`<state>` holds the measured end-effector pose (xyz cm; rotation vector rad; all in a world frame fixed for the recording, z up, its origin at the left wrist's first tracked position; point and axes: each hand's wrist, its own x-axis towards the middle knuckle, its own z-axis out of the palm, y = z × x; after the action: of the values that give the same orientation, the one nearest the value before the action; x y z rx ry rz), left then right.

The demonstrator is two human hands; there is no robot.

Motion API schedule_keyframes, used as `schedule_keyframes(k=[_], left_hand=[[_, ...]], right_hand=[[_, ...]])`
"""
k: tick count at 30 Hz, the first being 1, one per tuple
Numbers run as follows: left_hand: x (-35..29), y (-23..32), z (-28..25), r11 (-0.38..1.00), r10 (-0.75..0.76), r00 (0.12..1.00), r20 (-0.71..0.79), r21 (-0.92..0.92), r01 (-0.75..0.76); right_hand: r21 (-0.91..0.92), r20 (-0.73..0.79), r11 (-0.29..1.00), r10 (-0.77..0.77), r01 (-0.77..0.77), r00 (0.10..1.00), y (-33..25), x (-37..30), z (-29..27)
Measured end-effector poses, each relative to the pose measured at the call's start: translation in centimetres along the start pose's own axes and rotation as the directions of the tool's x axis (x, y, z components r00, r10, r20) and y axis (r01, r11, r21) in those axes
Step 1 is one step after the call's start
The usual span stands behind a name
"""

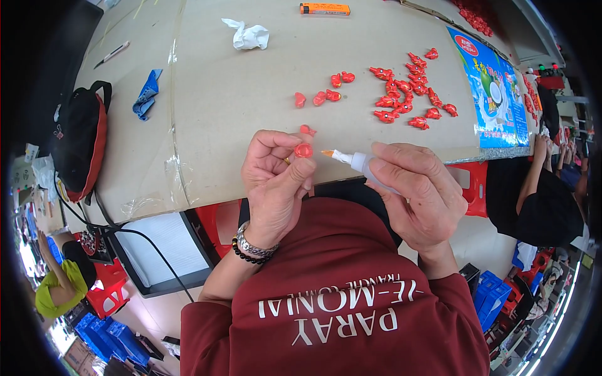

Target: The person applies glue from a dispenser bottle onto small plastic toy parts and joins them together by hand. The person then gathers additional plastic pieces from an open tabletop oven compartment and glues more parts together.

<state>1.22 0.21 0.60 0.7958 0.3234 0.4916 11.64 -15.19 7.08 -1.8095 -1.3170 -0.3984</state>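
One black-and-red bag (pixel 78 141) is seen at the far left of the table (pixel 232 94), with a crumpled blue wrapper (pixel 146 96) dropped to its right. On to the left hand (pixel 276 178): a small hollow red piece (pixel 303 151) is pinched between thumb and fingers, held up by the table's near edge. Just beside it, apart, an orange-tipped white squeeze bottle (pixel 362 162) is aimed its way, grasped by the right hand's (pixel 423 191) curled fingers. Farther right, red figures (pixel 419 79) are scattered before a blue printed sheet (pixel 495 97).
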Motion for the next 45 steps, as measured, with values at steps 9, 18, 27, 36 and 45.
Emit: schedule_keyframes(k=[9,18,27,36,45], left_hand=[[0.4,0.1,-1.0,0.979,-0.072,0.993,0.097,-0.181,0.089],[0.0,0.8,-3.0,0.94,-0.059,0.984,0.166,-0.322,0.111],[-0.1,2.6,-4.4,0.949,-0.006,0.998,0.061,-0.314,0.025],[-0.1,2.9,-4.3,0.964,0.03,0.999,0.033,-0.266,-0.02],[-0.5,2.1,-3.1,1.0,0.021,0.998,-0.054,-0.021,-0.022]], right_hand=[[0.353,0.073,0.761,0.557,-0.543,0.827,0.4,0.1,0.0],[0.548,0.362,0.348,0.721,-0.76,0.591,2.4,1.9,4.5],[-0.066,0.238,0.898,0.437,-0.434,0.867,2.4,1.3,7.5],[-0.128,0.148,0.923,0.379,-0.363,0.913,1.9,0.9,8.2],[0.198,0.269,0.738,0.592,-0.645,0.76,0.5,1.8,5.2]])
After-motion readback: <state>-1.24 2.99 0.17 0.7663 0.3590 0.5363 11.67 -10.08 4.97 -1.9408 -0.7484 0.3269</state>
